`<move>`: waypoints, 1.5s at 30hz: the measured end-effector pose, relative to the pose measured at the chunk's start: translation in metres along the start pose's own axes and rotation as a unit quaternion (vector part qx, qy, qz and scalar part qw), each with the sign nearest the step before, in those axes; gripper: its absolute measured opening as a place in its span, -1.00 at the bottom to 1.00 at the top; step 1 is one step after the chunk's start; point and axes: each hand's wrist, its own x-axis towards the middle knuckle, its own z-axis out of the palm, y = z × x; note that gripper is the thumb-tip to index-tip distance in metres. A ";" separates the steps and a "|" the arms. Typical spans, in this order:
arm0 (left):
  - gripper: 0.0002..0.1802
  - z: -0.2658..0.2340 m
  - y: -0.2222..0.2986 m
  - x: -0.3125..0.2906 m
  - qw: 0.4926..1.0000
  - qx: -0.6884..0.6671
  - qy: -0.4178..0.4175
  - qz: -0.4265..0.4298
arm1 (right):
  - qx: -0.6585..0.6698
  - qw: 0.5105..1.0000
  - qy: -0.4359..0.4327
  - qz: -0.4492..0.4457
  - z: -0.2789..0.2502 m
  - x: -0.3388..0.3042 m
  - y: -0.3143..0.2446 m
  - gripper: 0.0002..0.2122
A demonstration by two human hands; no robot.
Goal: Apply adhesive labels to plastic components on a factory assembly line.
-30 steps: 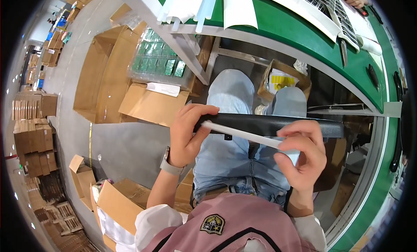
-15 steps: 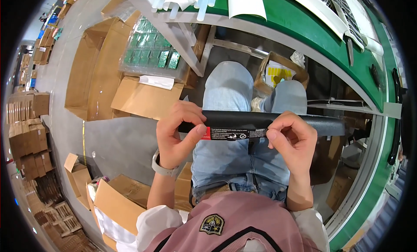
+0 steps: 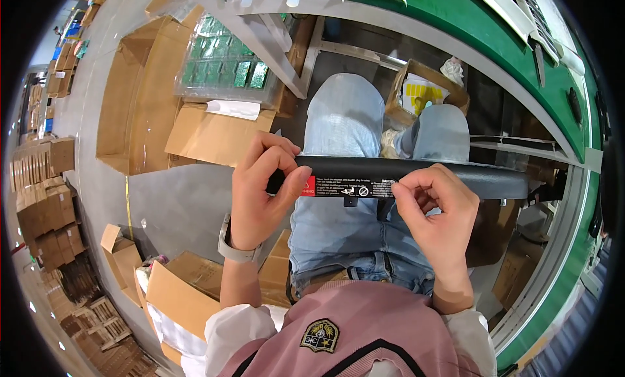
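Note:
A long black bar-shaped part lies crosswise over my thighs. On its near side runs a narrow black warning label with a red left end and white print. My left hand is closed at the label's red end, thumb against the forefinger. At the other end, my right hand pinches the label between thumb and forefinger, its other fingers curled. Whether the label's middle is pressed onto the part, I cannot tell. A small dark tab shows below the label.
A green-topped workbench curves along the far and right sides, with scissors on it. Beneath it stands a small carton. To the left are an open cardboard box, trays of green pieces and another open carton.
The label has moved up against the black part, and my right hand has shifted slightly left along it. The view has shifted a little, and the dark tab now shows below the label.

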 end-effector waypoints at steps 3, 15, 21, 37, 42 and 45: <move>-0.77 0.001 0.001 0.000 1.000 0.012 -0.002 0.004 | -0.007 1.000 -0.010 0.016 0.000 0.000 0.001 -0.89; -0.72 0.001 -0.004 -0.006 0.999 0.035 0.007 0.018 | -0.024 0.999 -0.031 0.007 0.002 -0.003 0.001 -0.88; -0.71 0.002 -0.001 -0.008 0.998 0.062 0.009 0.027 | -0.023 0.999 -0.028 -0.008 0.004 -0.006 0.003 -0.88; -0.57 0.005 -0.025 -0.024 0.986 -0.128 0.077 -0.073 | -0.006 0.999 -0.035 -0.001 0.004 -0.009 0.005 -0.86; -0.58 0.007 -0.033 -0.026 0.982 -0.167 0.067 -0.064 | 0.004 1.000 -0.027 -0.010 0.006 -0.011 0.008 -0.88; -0.59 0.005 -0.035 -0.025 0.981 -0.166 0.067 -0.066 | -0.011 0.999 -0.033 -0.035 0.008 -0.008 0.011 -0.83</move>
